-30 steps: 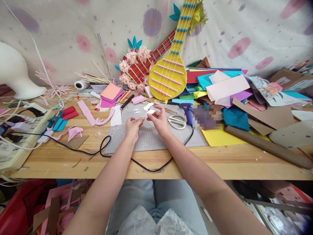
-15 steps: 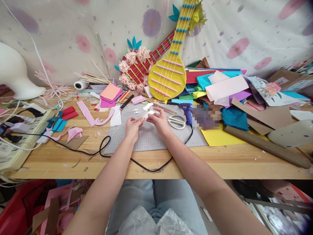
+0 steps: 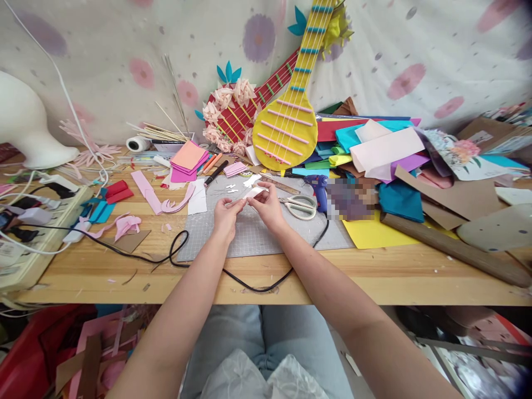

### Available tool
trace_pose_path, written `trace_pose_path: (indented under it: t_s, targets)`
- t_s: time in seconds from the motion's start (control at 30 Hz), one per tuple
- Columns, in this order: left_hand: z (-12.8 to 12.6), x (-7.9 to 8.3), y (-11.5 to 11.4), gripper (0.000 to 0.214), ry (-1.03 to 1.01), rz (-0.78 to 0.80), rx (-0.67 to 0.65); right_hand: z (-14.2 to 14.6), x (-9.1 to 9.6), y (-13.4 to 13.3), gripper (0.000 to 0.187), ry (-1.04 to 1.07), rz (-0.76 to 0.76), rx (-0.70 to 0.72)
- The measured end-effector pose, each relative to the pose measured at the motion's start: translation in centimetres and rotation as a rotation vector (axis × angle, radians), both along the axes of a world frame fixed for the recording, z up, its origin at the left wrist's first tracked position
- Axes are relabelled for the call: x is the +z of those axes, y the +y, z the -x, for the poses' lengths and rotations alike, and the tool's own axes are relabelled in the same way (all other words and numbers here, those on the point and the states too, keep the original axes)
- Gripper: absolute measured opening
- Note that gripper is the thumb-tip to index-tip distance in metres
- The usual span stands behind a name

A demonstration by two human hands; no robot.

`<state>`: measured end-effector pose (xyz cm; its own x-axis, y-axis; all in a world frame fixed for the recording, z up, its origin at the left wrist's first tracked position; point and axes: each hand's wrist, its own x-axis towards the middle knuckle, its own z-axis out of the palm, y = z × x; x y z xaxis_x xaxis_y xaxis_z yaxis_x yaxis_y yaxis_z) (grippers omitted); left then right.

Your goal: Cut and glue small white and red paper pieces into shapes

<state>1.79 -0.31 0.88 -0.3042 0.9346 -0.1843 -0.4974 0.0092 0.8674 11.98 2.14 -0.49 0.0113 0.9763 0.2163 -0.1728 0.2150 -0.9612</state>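
Between my two hands, over the grey cutting mat (image 3: 208,237), is a small white piece of paper (image 3: 252,193). My left hand (image 3: 226,217) pinches its near left end with thumb and fingers. On its right side my right hand (image 3: 268,206) grips it, fingers curled over the top. Small white paper strips (image 3: 231,188) lie on the mat just beyond my left hand. White-handled scissors (image 3: 302,207) rest to the right of my right hand, with a wooden ruler (image 3: 279,184) behind them. A blue glue gun (image 3: 319,192) lies beside the scissors.
A yellow paper lute (image 3: 286,133) and a red one with pink flowers (image 3: 233,119) lean at the back. Coloured paper (image 3: 386,149) is heaped at right. A black cord (image 3: 257,289) loops along the front, and a power strip (image 3: 45,233) sits at left.
The white paper has tilted slightly upward between my hands, and the fingers of my right hand have shifted a little on it. Everything else stays in place.
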Motion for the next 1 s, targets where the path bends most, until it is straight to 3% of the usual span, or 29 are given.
trace_pose_path:
  t_s: [0.4,0.67,1.0]
  targets:
    - [0.1,-0.3,0.2,0.051,0.005,-0.014,0.043,0.3,0.8,-0.9,0.05,0.009,-0.017,0.031]
    - [0.1,-0.1,0.2,0.054,-0.038,-0.012,0.058,0.4,0.5,-1.5,0.056,0.021,0.143,0.152]
    - [0.2,-0.5,0.3,0.05,-0.008,-0.014,0.048,0.5,0.6,-1.2,0.052,0.027,0.144,0.071]
